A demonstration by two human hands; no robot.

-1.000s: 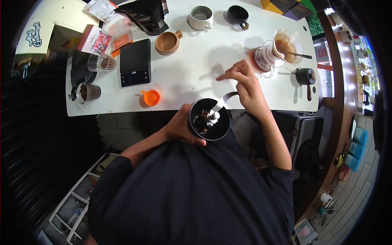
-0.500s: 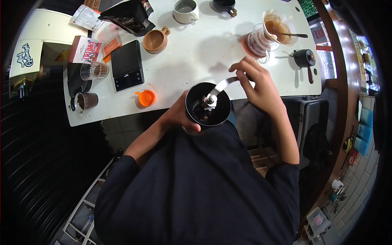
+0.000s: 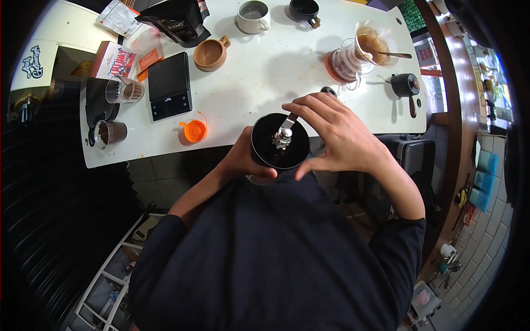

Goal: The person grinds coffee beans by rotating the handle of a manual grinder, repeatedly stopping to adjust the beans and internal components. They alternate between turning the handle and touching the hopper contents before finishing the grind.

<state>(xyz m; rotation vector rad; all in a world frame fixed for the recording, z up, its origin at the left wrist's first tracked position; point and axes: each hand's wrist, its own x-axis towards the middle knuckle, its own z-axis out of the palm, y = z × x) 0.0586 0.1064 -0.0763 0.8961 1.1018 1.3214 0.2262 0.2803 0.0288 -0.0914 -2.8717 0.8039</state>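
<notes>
Grinder (image 3: 267, 148) gripped in curled left hand (image 3: 243, 151), right hand (image 3: 343, 134) half-spread across crank (image 3: 289, 121), contact unclear

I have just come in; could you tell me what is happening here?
A person's left hand holds a black hand grinder by the table. The right hand curves over its metal crank; whether it touches is unclear. On the table, a dripper sits on a glass server, and a black scale lies at the left.
</notes>
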